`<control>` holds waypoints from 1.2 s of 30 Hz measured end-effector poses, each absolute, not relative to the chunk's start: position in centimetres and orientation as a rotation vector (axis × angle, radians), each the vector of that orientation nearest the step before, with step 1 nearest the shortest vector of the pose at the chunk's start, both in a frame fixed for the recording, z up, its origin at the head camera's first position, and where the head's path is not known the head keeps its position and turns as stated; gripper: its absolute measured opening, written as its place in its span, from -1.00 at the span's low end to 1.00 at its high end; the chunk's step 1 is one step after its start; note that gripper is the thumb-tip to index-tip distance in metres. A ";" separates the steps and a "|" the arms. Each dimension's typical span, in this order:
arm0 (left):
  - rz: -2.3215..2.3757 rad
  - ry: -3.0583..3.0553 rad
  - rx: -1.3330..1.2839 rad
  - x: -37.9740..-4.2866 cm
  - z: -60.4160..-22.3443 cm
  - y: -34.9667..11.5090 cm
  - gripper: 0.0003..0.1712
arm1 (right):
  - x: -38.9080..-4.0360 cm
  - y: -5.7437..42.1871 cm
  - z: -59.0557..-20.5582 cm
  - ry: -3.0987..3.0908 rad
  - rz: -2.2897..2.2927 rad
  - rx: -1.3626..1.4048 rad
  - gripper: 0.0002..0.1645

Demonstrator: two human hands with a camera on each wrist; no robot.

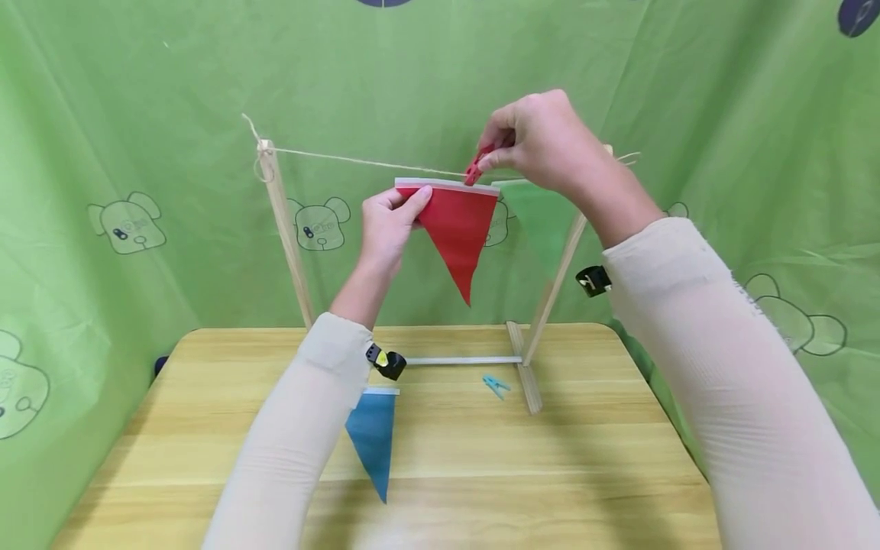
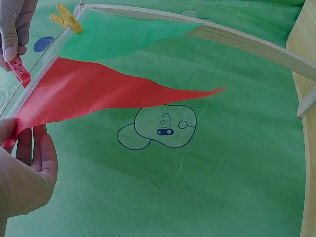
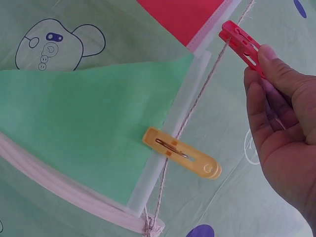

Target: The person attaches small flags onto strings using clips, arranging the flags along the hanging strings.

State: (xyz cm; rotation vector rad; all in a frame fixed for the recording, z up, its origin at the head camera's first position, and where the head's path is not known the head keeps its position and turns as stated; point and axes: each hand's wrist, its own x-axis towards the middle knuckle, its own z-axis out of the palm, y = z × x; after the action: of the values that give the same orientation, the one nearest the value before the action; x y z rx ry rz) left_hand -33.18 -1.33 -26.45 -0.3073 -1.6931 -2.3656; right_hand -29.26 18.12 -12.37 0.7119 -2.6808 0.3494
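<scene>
Your right sleeve [image 1: 701,344] and left sleeve [image 1: 282,451], both cream-coloured knit fabric, stand nearest the camera, reaching forward over the pale wood-grain worktop [image 1: 591,466]. Your left hand [image 1: 388,229] pinches the upper left corner of a red triangular fabric flag [image 1: 461,229] with a white top band, thumb in front and fingers behind. Said flag is held up at the natural-fibre twine [image 1: 364,161], its tip pointing down. Your right hand [image 1: 543,141] pinches a red plastic clothespin [image 1: 474,168] between thumb and fingers; its nose meets the twine near the flag's right end. Whether it bites the white band cannot be told. Just to the right, a green triangular fabric flag [image 1: 543,210] hangs on the twine, secured by a yellow plastic clothespin [image 3: 181,153] clamped across band and line. The twine runs between two light wooden posts [image 1: 287,237], with a white crossbar [image 1: 461,360] low down. On the worktop lie a blue triangular fabric flag [image 1: 374,439], partly covered by your left sleeve, and a light-blue plastic clothespin [image 1: 495,385], near the right post's foot.
</scene>
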 end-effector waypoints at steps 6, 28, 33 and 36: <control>-2.383 -1.675 -0.300 -33.4 -26.6 -1.0 -0.71 | -29.6 18.0 -12.6 -2.682 0.330 0.738 -0.83; -2.411 -1.646 -0.273 -33.6 -26.3 -0.4 -0.70 | -30.1 17.6 -13.6 -2.726 0.312 0.754 -0.83; -2.422 -1.638 -0.266 -33.7 -26.4 -0.4 -0.70 | -30.3 17.6 -13.6 -2.733 0.294 0.754 -0.79; -2.420 -1.637 -0.266 -33.7 -26.4 -0.3 -0.71 | -30.3 17.8 -13.6 -2.731 0.287 0.751 -0.76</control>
State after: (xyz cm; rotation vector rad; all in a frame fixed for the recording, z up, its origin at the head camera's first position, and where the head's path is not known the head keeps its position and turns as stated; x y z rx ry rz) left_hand -33.73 -0.35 -26.43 -0.2662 -1.6371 -2.4204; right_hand -30.28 17.79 -13.64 0.7515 -2.7308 0.2869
